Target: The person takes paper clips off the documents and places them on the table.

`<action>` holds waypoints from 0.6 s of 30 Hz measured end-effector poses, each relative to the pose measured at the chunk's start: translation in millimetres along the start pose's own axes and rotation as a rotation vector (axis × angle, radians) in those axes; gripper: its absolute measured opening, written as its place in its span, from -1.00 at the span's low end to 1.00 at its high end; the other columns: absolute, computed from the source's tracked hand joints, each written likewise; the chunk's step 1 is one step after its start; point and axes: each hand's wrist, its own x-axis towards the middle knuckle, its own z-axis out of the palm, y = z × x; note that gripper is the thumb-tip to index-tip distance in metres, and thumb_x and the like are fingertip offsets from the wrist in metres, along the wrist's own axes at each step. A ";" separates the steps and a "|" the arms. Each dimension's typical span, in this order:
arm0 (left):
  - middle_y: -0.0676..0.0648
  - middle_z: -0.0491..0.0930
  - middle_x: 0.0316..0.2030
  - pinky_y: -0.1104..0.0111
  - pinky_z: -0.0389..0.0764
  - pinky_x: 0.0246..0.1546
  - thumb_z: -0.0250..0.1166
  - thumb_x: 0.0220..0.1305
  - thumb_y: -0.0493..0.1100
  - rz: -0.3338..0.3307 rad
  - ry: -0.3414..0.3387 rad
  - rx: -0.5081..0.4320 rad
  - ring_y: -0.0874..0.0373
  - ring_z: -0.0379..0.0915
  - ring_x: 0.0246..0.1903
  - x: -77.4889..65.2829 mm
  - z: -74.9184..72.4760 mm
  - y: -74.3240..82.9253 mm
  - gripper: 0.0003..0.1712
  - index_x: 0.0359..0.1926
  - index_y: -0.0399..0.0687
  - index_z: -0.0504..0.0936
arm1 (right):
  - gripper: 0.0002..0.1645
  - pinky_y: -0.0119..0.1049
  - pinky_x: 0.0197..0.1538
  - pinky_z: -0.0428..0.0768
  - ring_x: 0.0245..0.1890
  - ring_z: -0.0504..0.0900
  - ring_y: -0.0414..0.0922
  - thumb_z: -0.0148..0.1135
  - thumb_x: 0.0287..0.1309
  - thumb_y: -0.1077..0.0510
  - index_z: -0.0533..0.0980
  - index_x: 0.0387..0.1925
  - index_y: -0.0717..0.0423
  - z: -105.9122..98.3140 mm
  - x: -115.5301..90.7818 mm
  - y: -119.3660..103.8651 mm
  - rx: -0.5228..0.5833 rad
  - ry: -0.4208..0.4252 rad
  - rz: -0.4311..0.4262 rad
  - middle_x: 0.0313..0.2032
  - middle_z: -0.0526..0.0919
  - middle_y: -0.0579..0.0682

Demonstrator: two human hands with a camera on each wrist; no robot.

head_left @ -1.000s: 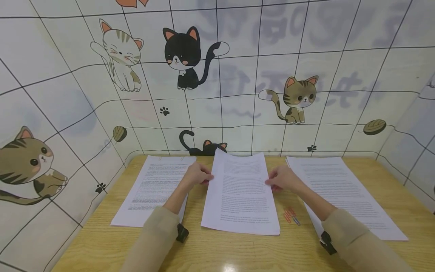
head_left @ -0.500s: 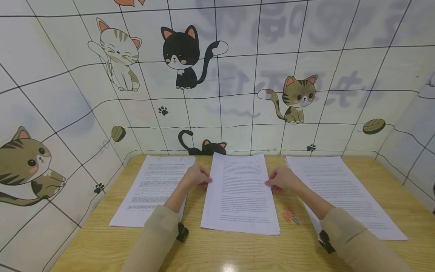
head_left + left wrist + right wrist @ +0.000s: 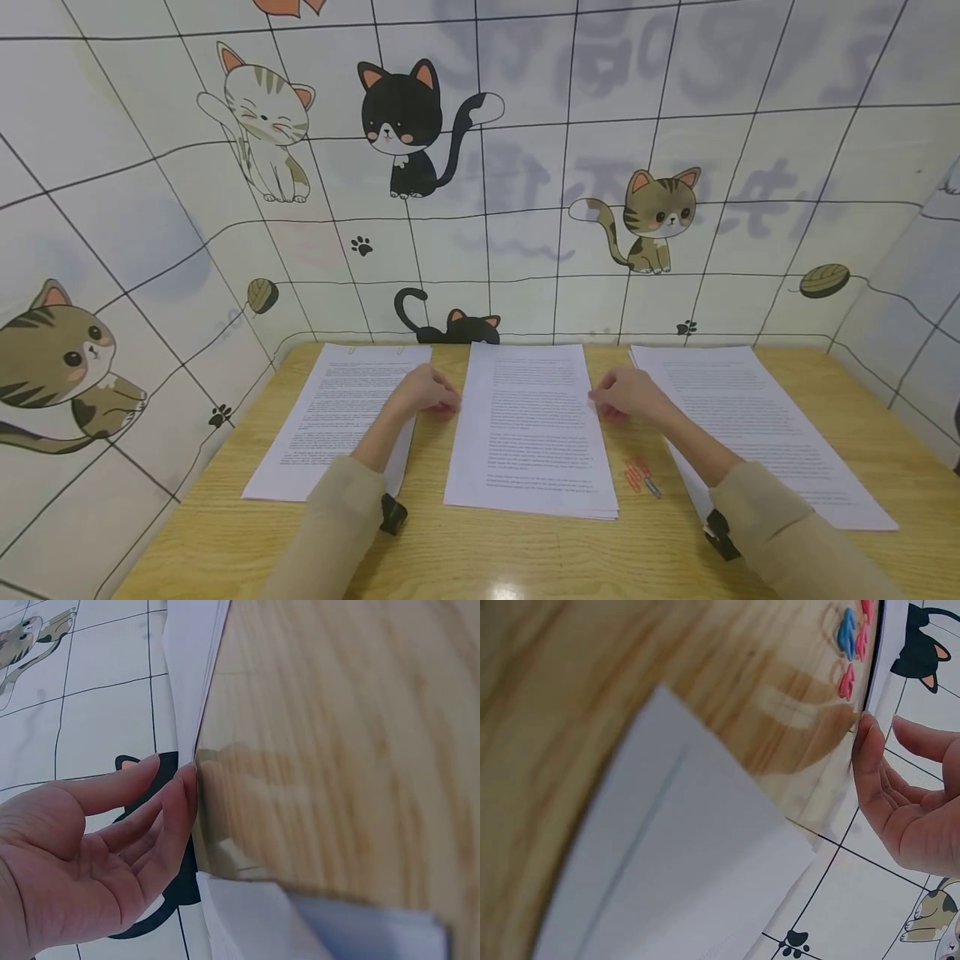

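A stack of printed sheets [image 3: 540,433] lies flat on the table between my hands. My left hand [image 3: 427,390] is just off the stack's left edge. Its thumb and fingers are parted with nothing between them, as the left wrist view shows, fingertips near the sheets' edge [image 3: 196,667]. On the other side my right hand [image 3: 626,393] has its fingertips right at the stack's right edge. Thumb and fingers of the right hand stand apart in the right wrist view. Several paper clips [image 3: 636,473], pink and blue, lie just right of the stack.
To the left lies another printed stack [image 3: 341,408] with two paper clips on its far edge, partly under my left forearm. A third stack [image 3: 750,425] lies at the right, partly covered by my right forearm. Behind the wooden table [image 3: 480,554] rises a cat-patterned wall [image 3: 525,250].
The middle stack's far end has come down and now lies flat. My left hand has let go of its edge and moved a little left; the right hand's pinch has loosened.
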 end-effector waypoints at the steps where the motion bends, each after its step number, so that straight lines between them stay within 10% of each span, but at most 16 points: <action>1: -0.18 0.73 -0.43 0.34 0.68 -0.30 0.38 0.22 -0.38 -0.003 -0.001 -0.004 0.13 0.67 -0.49 -0.3 -1.3 -1.0 -0.90 -0.26 -0.39 0.72 | -0.76 -0.24 -0.36 0.67 -0.53 0.65 -0.11 0.26 0.33 0.18 0.57 -0.27 0.37 -0.8 0.0 0.3 0.000 0.003 -0.006 -0.51 0.66 0.07; 18: -0.29 0.71 -0.21 0.22 0.70 -0.15 0.32 0.33 -0.30 0.070 -0.037 -0.091 -0.05 0.69 -0.25 -8.5 -35.1 -19.1 -0.70 0.00 -0.45 0.64 | -0.66 -0.26 -0.32 0.70 -0.49 0.66 -0.18 0.23 0.34 0.19 0.54 -0.05 0.44 0.5 -0.3 -24.3 0.178 0.040 -0.038 -0.27 0.71 0.29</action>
